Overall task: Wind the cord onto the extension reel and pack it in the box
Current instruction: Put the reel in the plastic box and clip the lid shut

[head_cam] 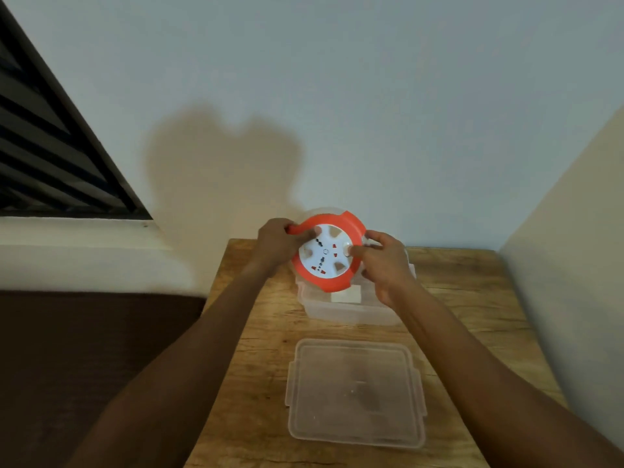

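An orange-rimmed extension reel (326, 253) with a white socket face is held tilted above a clear plastic box (351, 312) on the wooden table. My left hand (278, 244) grips the reel's orange handle at its upper left. On the reel's right side my right hand (383, 261) has its fingers curled on the edge of the white face. A white plug (346, 295) shows just below the reel, at or in the box. No loose cord is visible.
The box's clear lid (354, 393) lies flat on the table (263, 332) in front of the box. A wall stands close behind and another on the right. To the left of the table are a ledge and a dark surface.
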Demonstrator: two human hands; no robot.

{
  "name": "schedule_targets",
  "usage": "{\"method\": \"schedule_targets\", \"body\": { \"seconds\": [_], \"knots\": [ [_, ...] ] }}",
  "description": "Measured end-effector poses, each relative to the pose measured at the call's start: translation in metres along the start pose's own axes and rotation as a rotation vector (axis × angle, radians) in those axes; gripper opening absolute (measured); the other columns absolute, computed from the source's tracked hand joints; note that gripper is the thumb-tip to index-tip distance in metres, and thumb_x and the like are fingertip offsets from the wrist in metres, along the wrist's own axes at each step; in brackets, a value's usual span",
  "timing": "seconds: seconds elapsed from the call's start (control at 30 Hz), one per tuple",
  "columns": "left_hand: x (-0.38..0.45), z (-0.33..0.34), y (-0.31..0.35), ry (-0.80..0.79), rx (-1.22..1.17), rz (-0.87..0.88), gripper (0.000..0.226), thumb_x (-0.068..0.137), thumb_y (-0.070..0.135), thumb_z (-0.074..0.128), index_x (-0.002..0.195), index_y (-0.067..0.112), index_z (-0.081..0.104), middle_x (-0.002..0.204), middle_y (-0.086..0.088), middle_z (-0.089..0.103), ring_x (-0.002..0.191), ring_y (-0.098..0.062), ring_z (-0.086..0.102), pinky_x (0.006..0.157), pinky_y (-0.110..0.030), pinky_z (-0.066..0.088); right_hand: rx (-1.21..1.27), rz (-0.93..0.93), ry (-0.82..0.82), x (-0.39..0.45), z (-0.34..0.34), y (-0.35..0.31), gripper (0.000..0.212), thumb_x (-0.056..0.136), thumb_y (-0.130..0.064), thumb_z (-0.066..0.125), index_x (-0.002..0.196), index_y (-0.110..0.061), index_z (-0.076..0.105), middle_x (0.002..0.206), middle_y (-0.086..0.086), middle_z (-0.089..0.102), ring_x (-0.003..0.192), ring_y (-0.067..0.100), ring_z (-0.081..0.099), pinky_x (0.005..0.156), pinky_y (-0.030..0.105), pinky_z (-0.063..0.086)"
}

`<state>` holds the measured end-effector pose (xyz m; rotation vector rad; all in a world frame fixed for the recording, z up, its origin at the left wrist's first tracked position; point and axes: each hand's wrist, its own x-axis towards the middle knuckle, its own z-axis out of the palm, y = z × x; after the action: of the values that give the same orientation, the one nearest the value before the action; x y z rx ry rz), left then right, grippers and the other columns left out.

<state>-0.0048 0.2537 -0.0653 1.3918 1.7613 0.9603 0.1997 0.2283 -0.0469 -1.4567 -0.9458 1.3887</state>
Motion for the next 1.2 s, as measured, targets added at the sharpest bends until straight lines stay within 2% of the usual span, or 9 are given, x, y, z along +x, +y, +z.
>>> {"method": "schedule_targets", "body": {
  "seconds": [0.1, 0.3, 0.43, 0.57, 0.67, 0.9, 0.97, 1.1, 1.2],
  "knots": [
    [0.003, 0.031, 0.017, -0.072, 0.009, -0.003, 0.033, 0.089, 0.041, 0.082, 0.09, 0.009, 0.077, 0.077, 0.002, 0.073, 0.064, -0.009, 0.068, 0.051, -0.016, 0.049, -0.02, 0.011, 0.046, 0.008, -0.034, 0.002, 0.057, 0.078, -0.007, 0.077, 0.13, -0.018, 0.055, 0.115, 0.004, 0.064, 0.092, 0.017, 0.064, 0.053, 0.025, 0.052],
    [-0.001, 0.076, 0.011, -0.159, -0.041, -0.113, 0.036, 0.087, 0.032, 0.087, 0.08, -0.002, 0.076, 0.054, -0.003, 0.061, 0.031, -0.007, 0.049, 0.037, -0.018, 0.037, -0.184, -0.006, 0.12, 0.026, -0.071, 0.025, 0.049, 0.077, -0.002, 0.074, 0.122, -0.014, 0.059, 0.114, 0.004, 0.066, 0.1, 0.022, 0.063, 0.079, 0.039, 0.057],
    [-0.01, 0.094, -0.01, -0.224, -0.102, -0.156, 0.046, 0.092, 0.03, 0.082, 0.083, -0.013, 0.069, 0.064, -0.018, 0.063, 0.036, -0.018, 0.052, 0.037, -0.023, 0.038, -0.434, -0.071, 0.071, 0.035, -0.082, 0.038, 0.046, 0.078, -0.011, 0.075, 0.121, -0.017, 0.058, 0.109, 0.002, 0.066, 0.097, 0.023, 0.065, 0.081, 0.044, 0.058],
    [-0.017, 0.102, -0.029, -0.247, -0.165, -0.216, 0.032, 0.095, 0.03, 0.079, 0.108, 0.002, 0.078, 0.091, -0.009, 0.081, 0.074, -0.02, 0.078, 0.056, -0.026, 0.059, -0.879, -0.159, 0.012, 0.041, -0.075, 0.046, 0.048, 0.08, -0.025, 0.071, 0.123, -0.015, 0.054, 0.11, 0.003, 0.066, 0.098, 0.023, 0.062, 0.086, 0.043, 0.054],
    [-0.019, 0.105, -0.04, -0.251, -0.171, -0.232, 0.029, 0.096, 0.03, 0.077, 0.115, 0.009, 0.077, 0.099, -0.003, 0.08, 0.081, -0.014, 0.076, 0.058, -0.023, 0.059, -1.071, -0.161, 0.038, 0.044, -0.064, 0.056, 0.047, 0.085, -0.033, 0.066, 0.128, -0.019, 0.05, 0.113, 0.004, 0.064, 0.111, 0.029, 0.056, 0.094, 0.044, 0.049],
    [-0.014, 0.111, -0.048, -0.312, -0.044, -0.255, 0.033, 0.104, 0.032, 0.064, 0.129, 0.01, 0.066, 0.12, -0.012, 0.074, 0.111, -0.031, 0.07, 0.101, -0.05, 0.06, -1.338, -0.169, 0.047, 0.056, -0.058, 0.077, 0.054, 0.088, -0.045, 0.06, 0.134, -0.018, 0.049, 0.138, 0.009, 0.047, 0.133, 0.035, 0.033, 0.107, 0.051, 0.029],
    [-0.015, 0.115, -0.053, -0.311, 0.023, -0.263, 0.036, 0.107, 0.032, 0.058, 0.134, 0.009, 0.063, 0.124, -0.012, 0.073, 0.113, -0.029, 0.069, 0.099, -0.045, 0.06, -1.321, -0.146, 0.02, 0.058, -0.054, 0.082, 0.055, 0.089, -0.047, 0.059, 0.135, -0.019, 0.049, 0.142, 0.009, 0.046, 0.136, 0.037, 0.031, 0.112, 0.054, 0.027],
    [-0.013, 0.117, -0.055, -0.277, 0.062, -0.249, 0.035, 0.109, 0.032, 0.054, 0.137, 0.013, 0.06, 0.121, -0.005, 0.072, 0.103, -0.019, 0.067, 0.077, -0.026, 0.059, -1.32, -0.145, 0.028, 0.057, -0.048, 0.086, 0.058, 0.089, -0.048, 0.059, 0.138, -0.02, 0.046, 0.144, 0.008, 0.046, 0.138, 0.038, 0.031, 0.113, 0.057, 0.027],
    [-0.016, 0.118, -0.054, -0.256, 0.048, -0.261, 0.033, 0.109, 0.03, 0.055, 0.136, 0.011, 0.061, 0.117, -0.005, 0.071, 0.102, -0.02, 0.067, 0.09, -0.038, 0.061, -1.314, -0.153, 0.044, 0.057, -0.049, 0.088, 0.057, 0.09, -0.048, 0.057, 0.139, -0.02, 0.045, 0.143, 0.007, 0.047, 0.136, 0.036, 0.034, 0.112, 0.056, 0.028]
  ]
}}
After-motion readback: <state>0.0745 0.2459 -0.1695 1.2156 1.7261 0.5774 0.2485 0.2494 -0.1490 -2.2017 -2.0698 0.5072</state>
